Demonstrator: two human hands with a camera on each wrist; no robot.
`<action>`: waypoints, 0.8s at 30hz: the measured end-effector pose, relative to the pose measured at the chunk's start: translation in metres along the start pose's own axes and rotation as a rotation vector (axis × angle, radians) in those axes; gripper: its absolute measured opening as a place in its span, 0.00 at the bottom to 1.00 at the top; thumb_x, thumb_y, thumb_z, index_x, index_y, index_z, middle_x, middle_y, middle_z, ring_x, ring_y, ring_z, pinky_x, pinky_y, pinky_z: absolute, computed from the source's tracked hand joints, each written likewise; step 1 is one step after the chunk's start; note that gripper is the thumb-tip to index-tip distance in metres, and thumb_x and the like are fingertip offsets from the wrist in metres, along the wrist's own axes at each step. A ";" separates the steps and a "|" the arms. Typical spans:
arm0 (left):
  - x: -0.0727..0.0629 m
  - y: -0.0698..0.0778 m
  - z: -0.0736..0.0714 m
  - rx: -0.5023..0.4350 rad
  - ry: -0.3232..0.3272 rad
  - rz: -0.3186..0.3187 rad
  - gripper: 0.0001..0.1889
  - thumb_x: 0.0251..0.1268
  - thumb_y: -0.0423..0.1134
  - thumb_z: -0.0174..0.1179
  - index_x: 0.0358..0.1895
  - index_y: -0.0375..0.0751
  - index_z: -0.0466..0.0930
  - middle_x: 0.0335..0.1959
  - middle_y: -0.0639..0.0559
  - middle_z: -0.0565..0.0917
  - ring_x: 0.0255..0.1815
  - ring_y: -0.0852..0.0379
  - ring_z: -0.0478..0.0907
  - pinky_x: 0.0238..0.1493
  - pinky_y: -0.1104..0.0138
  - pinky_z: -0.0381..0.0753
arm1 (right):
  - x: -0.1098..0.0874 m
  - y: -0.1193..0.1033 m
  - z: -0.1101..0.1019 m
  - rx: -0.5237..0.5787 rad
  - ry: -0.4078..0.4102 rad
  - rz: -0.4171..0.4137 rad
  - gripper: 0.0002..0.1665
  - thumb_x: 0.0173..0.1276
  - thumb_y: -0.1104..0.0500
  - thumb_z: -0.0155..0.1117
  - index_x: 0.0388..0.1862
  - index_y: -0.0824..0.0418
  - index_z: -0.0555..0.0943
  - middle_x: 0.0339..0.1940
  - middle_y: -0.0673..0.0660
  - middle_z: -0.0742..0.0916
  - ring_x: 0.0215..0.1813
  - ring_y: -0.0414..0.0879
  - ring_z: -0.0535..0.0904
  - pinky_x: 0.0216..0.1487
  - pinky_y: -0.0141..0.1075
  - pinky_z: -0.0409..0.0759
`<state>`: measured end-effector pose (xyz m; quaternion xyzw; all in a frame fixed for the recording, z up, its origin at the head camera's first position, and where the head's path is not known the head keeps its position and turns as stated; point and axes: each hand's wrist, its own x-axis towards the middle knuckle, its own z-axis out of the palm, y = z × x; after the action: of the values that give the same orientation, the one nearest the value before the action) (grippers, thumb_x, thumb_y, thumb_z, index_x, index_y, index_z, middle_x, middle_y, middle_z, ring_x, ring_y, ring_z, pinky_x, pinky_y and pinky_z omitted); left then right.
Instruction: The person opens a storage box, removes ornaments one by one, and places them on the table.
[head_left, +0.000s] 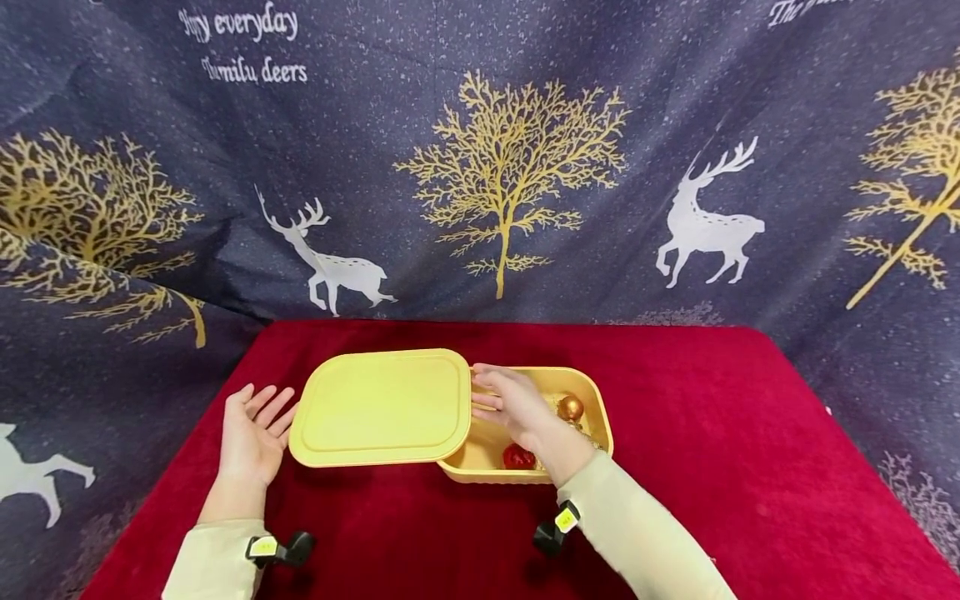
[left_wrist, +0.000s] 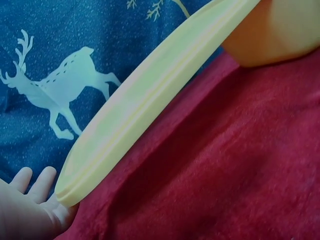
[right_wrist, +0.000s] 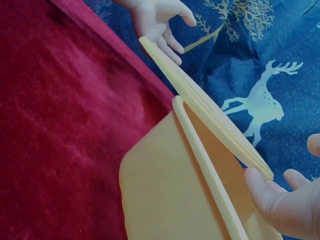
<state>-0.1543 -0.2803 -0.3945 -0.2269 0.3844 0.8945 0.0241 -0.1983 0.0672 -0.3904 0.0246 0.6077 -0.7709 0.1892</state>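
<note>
A yellow rounded lid (head_left: pixel 381 407) spans between my two hands, overlapping the left end of a yellow bin (head_left: pixel 498 477). At the lid's left end, my left hand (head_left: pixel 252 433) has its palm turned up and fingers extended. Those fingers touch the lid's end from below in the left wrist view, where the lid (left_wrist: pixel 135 105) slants. My right hand (head_left: pixel 517 406) reaches over the bin, its outstretched fingers at the lid's right edge. In the right wrist view the lid (right_wrist: pixel 215 120) leans above the bin's rim; whether they touch, I cannot tell.
Inside the bin lie a copper-gold ball (head_left: pixel 571 407) and a red ornament (head_left: pixel 519 456), partly hidden by my right arm. A red cloth (head_left: pixel 697 433) covers the table. Behind it hangs a dark blue curtain (head_left: pixel 360 167) with deer and trees.
</note>
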 end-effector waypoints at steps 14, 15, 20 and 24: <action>0.009 0.006 -0.012 0.046 0.083 0.017 0.19 0.70 0.59 0.43 0.56 0.56 0.60 0.32 0.60 0.82 0.39 0.61 0.82 0.49 0.70 0.74 | 0.001 0.002 0.027 0.014 0.013 -0.011 0.31 0.65 0.59 0.53 0.67 0.61 0.65 0.61 0.64 0.75 0.56 0.54 0.76 0.59 0.46 0.76; 0.009 0.006 -0.013 0.051 0.091 0.026 0.19 0.70 0.59 0.43 0.56 0.55 0.60 0.31 0.60 0.82 0.38 0.61 0.82 0.47 0.70 0.75 | 0.001 0.002 0.029 0.021 0.013 -0.013 0.30 0.64 0.60 0.54 0.67 0.61 0.66 0.60 0.64 0.75 0.55 0.54 0.76 0.58 0.46 0.76; 0.011 0.006 -0.014 0.151 0.156 0.090 0.17 0.70 0.58 0.44 0.53 0.54 0.64 0.28 0.63 0.82 0.36 0.64 0.82 0.42 0.71 0.76 | 0.002 0.002 0.039 0.036 0.000 -0.016 0.31 0.63 0.60 0.54 0.67 0.61 0.65 0.60 0.64 0.75 0.55 0.54 0.74 0.58 0.45 0.76; 0.013 0.003 -0.012 0.318 0.245 0.171 0.14 0.72 0.55 0.42 0.54 0.57 0.67 0.31 0.69 0.80 0.34 0.69 0.81 0.39 0.75 0.76 | 0.002 0.002 0.047 0.038 -0.013 -0.010 0.31 0.62 0.60 0.55 0.66 0.62 0.66 0.62 0.64 0.73 0.57 0.55 0.73 0.59 0.45 0.75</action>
<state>-0.1620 -0.2929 -0.4055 -0.2938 0.5384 0.7873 -0.0631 -0.1906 0.0213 -0.3809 0.0204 0.5918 -0.7833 0.1889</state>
